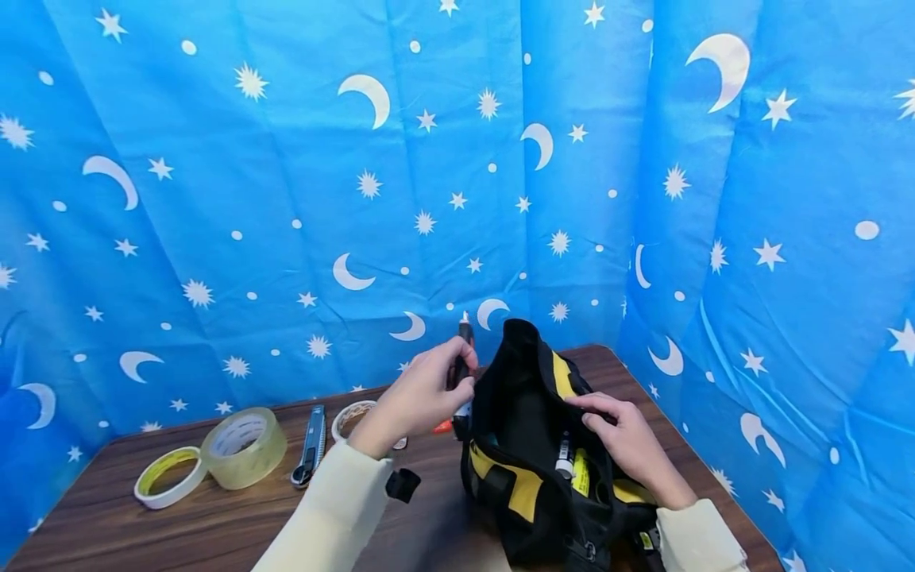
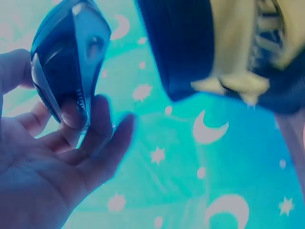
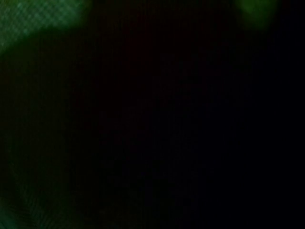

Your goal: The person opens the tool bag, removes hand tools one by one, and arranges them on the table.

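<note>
My left hand holds a dark tool with a narrow pale tip upward, just left of the bag's mouth. In the left wrist view, my fingers curl round the tool's dark, tapering body; its exact kind cannot be told. A black and yellow tool bag stands with its mouth wide. My right hand grips the bag's right rim with thumb and fingers. Inside the bag lie a white tube with a dark label and a yellow item. Nearly everything is black in the right wrist view.
Left on the wooden table are a narrow tape roll, a wide clear tape roll and a blue box cutter. A white roll is partly behind my left arm. An orange-red piece lies beside the bag. Blue curtains enclose the table.
</note>
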Demonstrator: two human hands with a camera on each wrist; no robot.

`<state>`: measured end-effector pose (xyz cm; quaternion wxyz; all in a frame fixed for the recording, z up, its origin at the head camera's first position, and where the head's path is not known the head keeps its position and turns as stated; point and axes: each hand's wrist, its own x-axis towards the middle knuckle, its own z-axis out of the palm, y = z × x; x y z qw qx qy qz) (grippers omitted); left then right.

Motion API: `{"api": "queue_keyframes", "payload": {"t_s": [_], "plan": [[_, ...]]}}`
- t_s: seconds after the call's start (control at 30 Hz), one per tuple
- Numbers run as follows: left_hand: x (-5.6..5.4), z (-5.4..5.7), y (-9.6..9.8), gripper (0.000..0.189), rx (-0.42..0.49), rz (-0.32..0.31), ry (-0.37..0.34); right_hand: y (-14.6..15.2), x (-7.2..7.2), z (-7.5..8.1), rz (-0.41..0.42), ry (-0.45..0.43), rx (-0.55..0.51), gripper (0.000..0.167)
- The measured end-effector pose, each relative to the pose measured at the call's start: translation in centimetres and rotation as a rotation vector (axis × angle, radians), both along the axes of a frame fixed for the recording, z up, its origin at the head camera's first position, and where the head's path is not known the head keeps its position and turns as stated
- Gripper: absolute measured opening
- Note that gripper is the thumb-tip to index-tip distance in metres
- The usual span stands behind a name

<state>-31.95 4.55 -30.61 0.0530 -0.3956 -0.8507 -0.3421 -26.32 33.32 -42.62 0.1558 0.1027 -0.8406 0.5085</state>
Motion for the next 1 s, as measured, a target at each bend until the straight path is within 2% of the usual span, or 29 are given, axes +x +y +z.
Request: {"api": "queue_keyframes", "payload": {"t_s": [0.1, 0.2, 0.3, 0.47, 0.6, 0.73, 0.87, 1.0], "plan": [[0.2, 0.0, -2.0, 0.014, -0.027, 0.023, -0.006, -0.1, 0.1, -0.1, 0.002, -0.013, -0.009, 0.029], [0.6, -0.1, -4.2, 0.015, -0.097, 0.078, 0.001, -0.2, 0.2, -0.2, 0.002, -0.02, -0.015, 0.029], [0.9, -0.8, -6.4, 0.018, -0.173, 0.144, 0.04, -0.2, 0.2, -0.2, 0.001, -0.023, -0.018, 0.029], [1.5, -3.3, -10.5, 0.028, -0.251, 0.232, 0.113, -0.2, 0.4, -0.3, -0.002, -0.028, -0.005, 0.029], [2.4, -5.5, -14.4, 0.044, -0.257, 0.337, 0.13, -0.2, 0.6, -0.4, -0.008, -0.03, 0.008, 0.028], [3.4, -6.6, -18.1, 0.058, -0.295, 0.48, 0.059, -0.2, 0.8, -0.4, -0.006, -0.024, 0.014, 0.028], [3.7, -7.4, -21.8, 0.063, -0.336, 0.586, -0.045, -0.2, 1.0, -0.5, -0.008, -0.016, 0.026, 0.028], [3.7, -8.8, -26.3, 0.061, -0.384, 0.706, -0.236, -0.4, 1.1, -0.6, -0.001, -0.015, 0.038, 0.028]]}}
